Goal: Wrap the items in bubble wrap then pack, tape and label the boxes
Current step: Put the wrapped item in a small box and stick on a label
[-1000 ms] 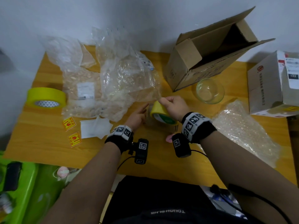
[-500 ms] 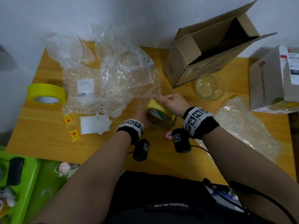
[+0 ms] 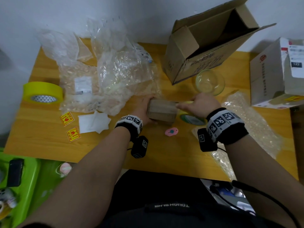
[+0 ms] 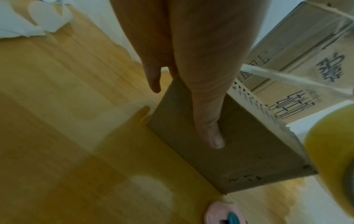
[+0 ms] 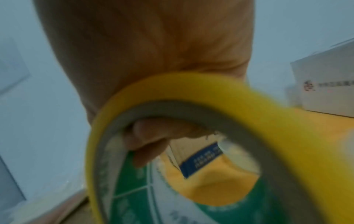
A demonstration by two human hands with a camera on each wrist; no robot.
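A: Where's the small cardboard box sitting?

B: On the wooden worktop, near its middle, just in front of the heap of bubble wrap. The left hand holds its left end, thumb laid flat along the near face in the left wrist view, the other fingers behind it.

A: And the right hand?

B: Grasping a yellow tape roll at the box's right end. The right wrist view shows fingers curled through the roll's core. A strip of tape runs taut from the roll toward the top of the box.

A: What lies close by?

B: A small pink cutter on the worktop just in front of the box. Behind the right hand stands a clear glass bowl, and behind that a large open carton tipped on its side, its flaps spread.

A: Further out?

B: A second yellow tape roll lies flat at the left edge. Two yellow-and-red labels and some white backing paper sit in front of the bubble wrap. To the right, another bubble wrap sheet spreads toward the near edge, and a white printed box stands at the far right. A green bin is down at the lower left, off the worktop.
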